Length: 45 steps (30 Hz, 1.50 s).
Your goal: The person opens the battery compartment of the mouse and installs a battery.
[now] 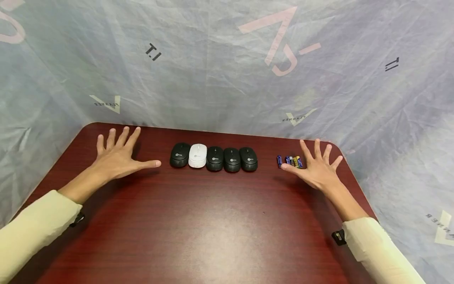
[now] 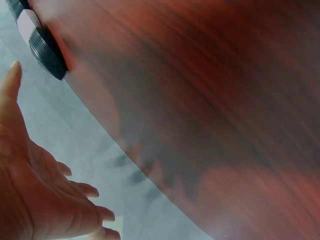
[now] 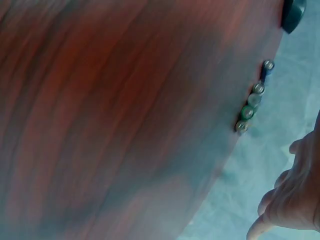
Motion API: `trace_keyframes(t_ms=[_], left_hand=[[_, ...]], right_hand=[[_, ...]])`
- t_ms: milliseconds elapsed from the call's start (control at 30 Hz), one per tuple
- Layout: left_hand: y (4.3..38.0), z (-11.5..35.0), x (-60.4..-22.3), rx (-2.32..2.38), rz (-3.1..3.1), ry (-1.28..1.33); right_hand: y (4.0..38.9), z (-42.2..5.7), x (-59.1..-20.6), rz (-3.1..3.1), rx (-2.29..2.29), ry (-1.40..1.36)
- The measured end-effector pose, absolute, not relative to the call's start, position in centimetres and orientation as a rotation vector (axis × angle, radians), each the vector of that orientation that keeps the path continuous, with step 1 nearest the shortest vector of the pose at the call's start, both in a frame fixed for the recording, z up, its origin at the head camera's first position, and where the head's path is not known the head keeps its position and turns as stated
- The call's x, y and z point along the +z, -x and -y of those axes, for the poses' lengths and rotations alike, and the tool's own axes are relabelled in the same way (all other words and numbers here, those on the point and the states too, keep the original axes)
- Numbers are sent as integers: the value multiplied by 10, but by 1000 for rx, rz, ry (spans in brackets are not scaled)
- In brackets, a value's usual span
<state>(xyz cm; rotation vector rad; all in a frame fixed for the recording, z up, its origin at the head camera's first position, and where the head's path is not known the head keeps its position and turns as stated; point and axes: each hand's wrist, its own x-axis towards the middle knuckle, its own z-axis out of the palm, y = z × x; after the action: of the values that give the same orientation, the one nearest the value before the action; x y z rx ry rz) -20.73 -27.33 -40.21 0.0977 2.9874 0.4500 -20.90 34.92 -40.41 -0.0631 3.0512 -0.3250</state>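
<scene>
My left hand [image 1: 115, 159] hovers over the left part of the table with its fingers spread, holding nothing. Its thumb points toward a row of computer mice, nearest to the black mouse [image 1: 180, 154] at the left end. Beside that one sits a white mouse [image 1: 197, 156], then three more black mice, the last being the rightmost mouse [image 1: 248, 159]. At the right, my spread right hand [image 1: 319, 169] hovers with its thumb by a small group of batteries [image 1: 296, 161]. One blue battery [image 1: 279, 161] lies slightly apart from the others. In the right wrist view the batteries' ends [image 3: 248, 111] show.
The dark red wooden table [image 1: 198, 221] has rounded far corners. A grey printed sheet [image 1: 198, 71] hangs behind it and along both sides. Black straps with small devices [image 1: 339, 237] show at the wrists below the pale sleeves [image 1: 379, 244].
</scene>
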Motion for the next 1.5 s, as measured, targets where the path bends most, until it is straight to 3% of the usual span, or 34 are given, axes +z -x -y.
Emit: trace_keyframes(t_ms=[667,1500], left_hand=[[208,188,-402,481,-2984,-376],[217,84,-400,491,-2992,-680]], right_hand=[[213,-287,-405,-3061,-324,265],[221,-265,-419,-3048,-281,494]])
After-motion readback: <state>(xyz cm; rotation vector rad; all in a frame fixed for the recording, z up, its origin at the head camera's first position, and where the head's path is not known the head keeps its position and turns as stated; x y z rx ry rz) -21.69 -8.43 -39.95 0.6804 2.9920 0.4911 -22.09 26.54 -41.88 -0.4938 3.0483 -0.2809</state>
